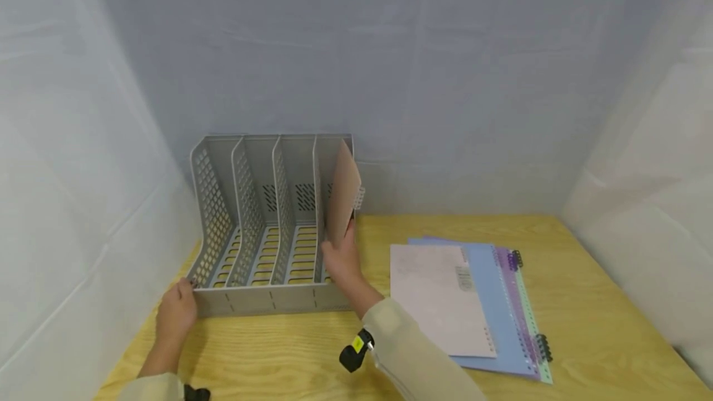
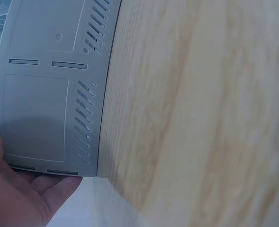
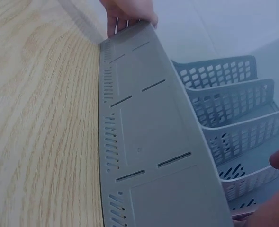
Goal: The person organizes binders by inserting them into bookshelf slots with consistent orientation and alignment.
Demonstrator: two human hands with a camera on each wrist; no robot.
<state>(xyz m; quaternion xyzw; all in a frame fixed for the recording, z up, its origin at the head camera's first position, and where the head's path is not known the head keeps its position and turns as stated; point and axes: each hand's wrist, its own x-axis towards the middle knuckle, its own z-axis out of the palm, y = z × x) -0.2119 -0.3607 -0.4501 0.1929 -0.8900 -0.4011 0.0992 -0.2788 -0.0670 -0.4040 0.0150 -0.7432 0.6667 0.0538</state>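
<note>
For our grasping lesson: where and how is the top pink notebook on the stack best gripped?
Probably pinch the pink notebook by its left edge, coming from the left: it lies flat, its far-left corner jutting past the blue notebook beneath.

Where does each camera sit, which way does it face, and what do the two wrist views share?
Head: on the head, facing forward and down at the grey rack, stacked notebooks and table; left grip, right grip and sleeves show.
Left wrist: on that wrist, facing the rack's front wall and the table; left grip shows lower left.
Right wrist: on that wrist, looking along the front wall to the left grip; part of right grip shows lower right.
Shared by both wrist views: front wall, left grip, table.
</note>
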